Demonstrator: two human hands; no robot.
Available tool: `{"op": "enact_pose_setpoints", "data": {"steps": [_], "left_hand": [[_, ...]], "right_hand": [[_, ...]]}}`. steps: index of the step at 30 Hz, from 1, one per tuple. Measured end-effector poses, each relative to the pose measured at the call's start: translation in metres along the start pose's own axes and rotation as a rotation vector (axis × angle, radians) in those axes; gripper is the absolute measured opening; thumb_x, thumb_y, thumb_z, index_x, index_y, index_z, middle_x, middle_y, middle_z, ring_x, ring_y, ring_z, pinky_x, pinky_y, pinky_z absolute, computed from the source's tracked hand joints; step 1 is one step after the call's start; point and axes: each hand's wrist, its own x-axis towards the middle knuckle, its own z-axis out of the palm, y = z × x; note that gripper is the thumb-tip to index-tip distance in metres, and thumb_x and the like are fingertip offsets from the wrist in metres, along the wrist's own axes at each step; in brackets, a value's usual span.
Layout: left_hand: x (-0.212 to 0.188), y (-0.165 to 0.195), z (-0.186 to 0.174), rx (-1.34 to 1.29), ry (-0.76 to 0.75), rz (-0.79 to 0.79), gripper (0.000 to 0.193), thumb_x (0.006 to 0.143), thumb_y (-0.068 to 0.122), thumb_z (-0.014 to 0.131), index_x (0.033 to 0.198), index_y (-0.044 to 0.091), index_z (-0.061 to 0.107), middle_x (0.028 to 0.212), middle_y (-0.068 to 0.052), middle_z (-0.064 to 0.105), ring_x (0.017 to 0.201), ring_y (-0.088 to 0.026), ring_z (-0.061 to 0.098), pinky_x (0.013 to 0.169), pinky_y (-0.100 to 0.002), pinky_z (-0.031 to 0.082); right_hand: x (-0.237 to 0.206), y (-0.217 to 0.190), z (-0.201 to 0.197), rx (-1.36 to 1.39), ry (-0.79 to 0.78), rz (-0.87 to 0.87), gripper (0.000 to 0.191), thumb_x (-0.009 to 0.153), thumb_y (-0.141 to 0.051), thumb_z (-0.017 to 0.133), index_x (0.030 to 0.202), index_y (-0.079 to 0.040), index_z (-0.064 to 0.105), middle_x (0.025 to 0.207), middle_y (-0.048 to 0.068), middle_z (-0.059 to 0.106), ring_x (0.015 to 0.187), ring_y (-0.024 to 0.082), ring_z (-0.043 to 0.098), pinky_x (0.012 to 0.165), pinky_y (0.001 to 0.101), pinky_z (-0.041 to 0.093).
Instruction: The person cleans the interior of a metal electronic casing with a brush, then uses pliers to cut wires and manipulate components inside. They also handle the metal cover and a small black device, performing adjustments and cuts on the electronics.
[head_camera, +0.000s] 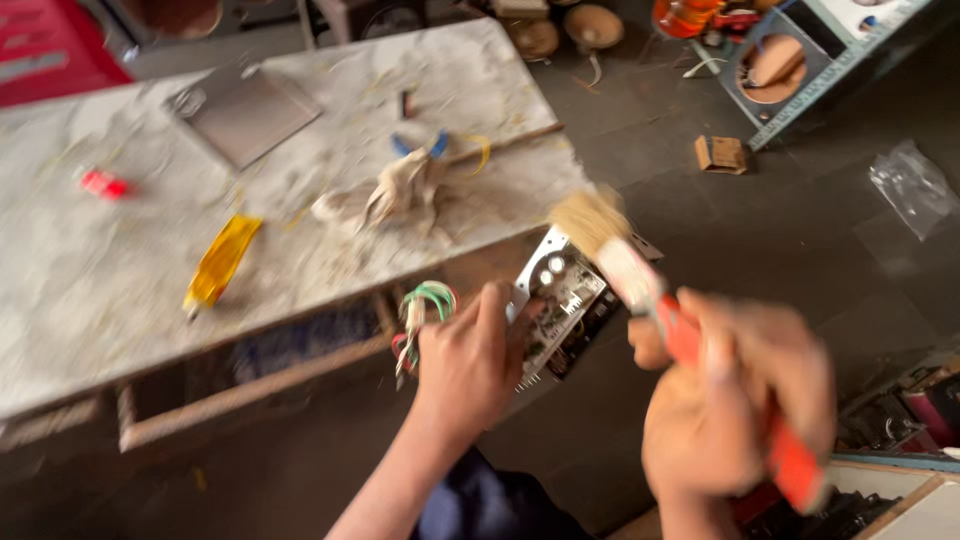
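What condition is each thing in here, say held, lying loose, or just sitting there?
Left hand: closed around the circuit board's edge.
Circuit board: held tilted off the table, wires dangling from one side.
Right hand: gripping the brush's handle.
Paintbrush: held, bristles up over the board; blurred.
Pliers: lying on the table.
Rag: crumpled beside the pliers.
Yellow piece: lying flat.
Table: dusty.

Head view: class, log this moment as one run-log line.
left hand: holds circuit board with wires | right hand: holds brush, bristles above board | workbench: rag, pliers
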Motion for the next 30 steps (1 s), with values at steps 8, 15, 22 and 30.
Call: {"op": "enact_pose_setpoints", "data": {"steps": [8,15,22,30], "left_hand": [[0.065,-0.040,0.151,-0.073,0.041,-0.036,0.023,0.092,0.006,0.069,0.108,0.000,0.053,0.078,-0.014,0.066,0.065,-0.034,0.066,0.051,-0.043,0.047],[0.180,-0.059,0.276,-0.123,0.110,-0.092,0.028,0.090,0.007,0.064,0.115,-0.003,0.054,0.080,-0.017,0.067,0.059,-0.032,0.067,0.049,-0.041,0.050],[0.259,-0.068,0.384,-0.097,0.172,-0.176,0.035,0.088,0.014,0.072,0.113,-0.002,0.055,0.073,-0.018,0.064,0.057,-0.036,0.065,0.046,-0.043,0.048],[0.343,-0.067,0.476,0.077,0.371,-0.412,0.019,0.097,0.013,0.068,0.106,0.001,0.057,0.068,-0.016,0.062,0.056,-0.036,0.061,0.049,-0.044,0.043]], "right_hand": [[0.029,0.058,-0.045,-0.536,-0.036,0.220,0.011,0.094,0.005,0.050,0.105,0.005,0.051,0.109,0.019,0.064,0.079,0.023,0.075,0.070,0.0298,0.067],[0.159,0.226,-0.092,-0.766,-0.461,0.045,0.014,0.091,0.006,0.064,0.104,0.006,0.064,0.087,0.013,0.072,0.073,0.025,0.076,0.064,0.0320,0.062],[0.214,0.300,-0.134,-0.684,-0.234,0.058,0.008,0.084,0.006,0.064,0.083,-0.002,0.064,0.082,0.012,0.070,0.080,0.019,0.074,0.075,0.0276,0.062],[0.290,0.412,-0.201,-0.372,-0.378,0.156,0.011,0.083,0.008,0.069,0.086,-0.002,0.067,0.089,0.012,0.072,0.072,0.017,0.074,0.070,0.0275,0.060]]}}
